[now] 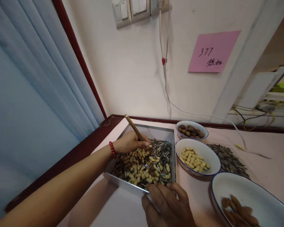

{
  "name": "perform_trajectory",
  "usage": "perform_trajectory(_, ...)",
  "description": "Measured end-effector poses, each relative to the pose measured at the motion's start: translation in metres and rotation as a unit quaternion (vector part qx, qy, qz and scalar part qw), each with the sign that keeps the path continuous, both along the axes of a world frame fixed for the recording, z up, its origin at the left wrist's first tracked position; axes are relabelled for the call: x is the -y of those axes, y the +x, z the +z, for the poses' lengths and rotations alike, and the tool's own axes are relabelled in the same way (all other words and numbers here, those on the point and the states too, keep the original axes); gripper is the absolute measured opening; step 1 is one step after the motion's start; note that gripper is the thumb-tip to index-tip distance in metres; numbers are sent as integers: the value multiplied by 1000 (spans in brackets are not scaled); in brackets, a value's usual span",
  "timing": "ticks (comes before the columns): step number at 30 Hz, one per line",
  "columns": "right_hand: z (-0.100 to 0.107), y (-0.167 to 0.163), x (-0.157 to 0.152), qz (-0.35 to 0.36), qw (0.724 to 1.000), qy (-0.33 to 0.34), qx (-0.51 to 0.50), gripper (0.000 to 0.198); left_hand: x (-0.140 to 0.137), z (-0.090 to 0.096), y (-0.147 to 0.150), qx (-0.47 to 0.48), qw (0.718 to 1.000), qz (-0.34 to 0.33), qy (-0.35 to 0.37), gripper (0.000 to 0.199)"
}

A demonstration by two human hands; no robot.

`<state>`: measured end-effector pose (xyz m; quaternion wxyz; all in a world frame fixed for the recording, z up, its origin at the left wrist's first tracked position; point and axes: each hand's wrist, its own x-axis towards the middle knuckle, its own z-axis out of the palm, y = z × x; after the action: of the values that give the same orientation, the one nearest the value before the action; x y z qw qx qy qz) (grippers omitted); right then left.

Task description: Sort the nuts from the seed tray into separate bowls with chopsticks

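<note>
Right hand [167, 201], nearest the lens: your fingers curl over the near rim of the metal tray [172, 148], gripping it and steadying it on the pink tabletop [269, 164]. Keep that hold firm, so the tray does not slide while you pick.

Left hand [130, 142]: closed around a pair of chopsticks [134, 127], fingers bunched narrow, shafts angled up and back toward the wall. The tips are hidden behind your fingers, down among the seeds; whether they pinch anything cannot be told.

Tray contents, mixed: peanuts [142, 170] heaped in the middle and near side, striped sunflower seeds [162, 149] toward the far right, darker nuts at the left edge.

Sorted lots, right of the tray:
- small bowl of brown nuts [191, 130], farthest back;
- bowl of peanuts [197, 156], just beside the tray;
- loose heap of sunflower seeds [228, 159] on the table;
- large bowl of almonds [251, 195], nearest you.

Handling advice: take one piece at a time, pinch across its narrow waist, and lift clear of the tray wall before travelling. Peanuts go the shortest way, over the right rim.
</note>
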<state>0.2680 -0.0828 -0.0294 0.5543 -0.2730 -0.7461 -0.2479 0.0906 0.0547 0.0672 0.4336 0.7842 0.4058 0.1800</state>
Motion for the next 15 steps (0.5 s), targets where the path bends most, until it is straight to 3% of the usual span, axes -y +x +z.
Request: perform_trajectory(15, 1, 0, 0, -2, 1000, 4, 2, 23, -1, -2, 4, -49, 996, -28, 68, 19)
